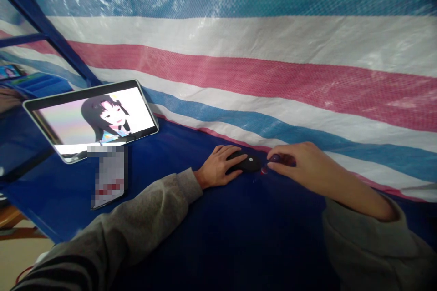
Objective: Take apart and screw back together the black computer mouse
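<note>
My left hand (223,166) lies over a black computer mouse (251,162) with a white dot on its top. Its fingers and thumb hold the mouse against the dark blue surface (218,236). Just to the right, my right hand (297,161) pinches a small, dark purplish round object (276,158) between thumb and fingers; its kind is unclear. A small reddish glint (264,169) shows beneath the fingertips, beside the mouse's right end.
A tablet (152,122) showing a cartoon figure leans at the left. In front of it stands a phone-like slab (111,177), its face blurred out. Striped plastic sheeting (239,72) walls off the back. A blue frame bar (44,22) and a mirror-like panel are at far left.
</note>
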`<state>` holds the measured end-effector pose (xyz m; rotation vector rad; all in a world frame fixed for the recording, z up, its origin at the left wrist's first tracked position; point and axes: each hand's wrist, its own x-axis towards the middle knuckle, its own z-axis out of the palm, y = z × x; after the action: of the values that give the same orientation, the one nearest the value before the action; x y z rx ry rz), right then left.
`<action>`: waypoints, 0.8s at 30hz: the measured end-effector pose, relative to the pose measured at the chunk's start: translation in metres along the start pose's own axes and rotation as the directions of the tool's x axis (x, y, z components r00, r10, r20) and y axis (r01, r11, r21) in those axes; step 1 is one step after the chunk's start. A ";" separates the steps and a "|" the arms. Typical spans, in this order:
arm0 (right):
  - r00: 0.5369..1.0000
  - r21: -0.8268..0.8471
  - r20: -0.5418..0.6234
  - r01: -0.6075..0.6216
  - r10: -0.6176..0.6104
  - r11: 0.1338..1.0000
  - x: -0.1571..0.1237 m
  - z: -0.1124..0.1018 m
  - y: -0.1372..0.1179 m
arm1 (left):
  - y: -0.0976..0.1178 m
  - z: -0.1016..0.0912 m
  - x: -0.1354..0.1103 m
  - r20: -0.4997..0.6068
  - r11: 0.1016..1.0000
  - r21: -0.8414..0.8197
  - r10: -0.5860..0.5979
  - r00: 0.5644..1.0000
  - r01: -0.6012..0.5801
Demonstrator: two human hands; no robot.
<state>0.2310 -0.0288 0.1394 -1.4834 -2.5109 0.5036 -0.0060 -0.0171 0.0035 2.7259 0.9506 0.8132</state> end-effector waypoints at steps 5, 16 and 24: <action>0.995 0.059 -0.070 0.075 -0.071 0.995 -0.005 -0.005 -0.012 | 0.001 0.000 0.000 0.015 1.000 0.006 0.006 1.000 -0.006; 0.974 0.070 -0.220 0.075 -0.058 0.995 -0.007 -0.009 -0.015 | 0.001 -0.005 -0.002 -0.154 0.998 -0.028 0.060 0.986 -0.065; 0.963 0.115 -0.263 0.087 -0.055 0.989 -0.005 -0.006 -0.019 | 0.000 -0.002 -0.002 -0.230 0.993 -0.047 0.093 0.969 -0.107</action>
<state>0.2196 -0.0407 0.1521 -1.3142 -2.2764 0.4172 -0.0082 -0.0187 0.0045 2.6900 0.8177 1.1746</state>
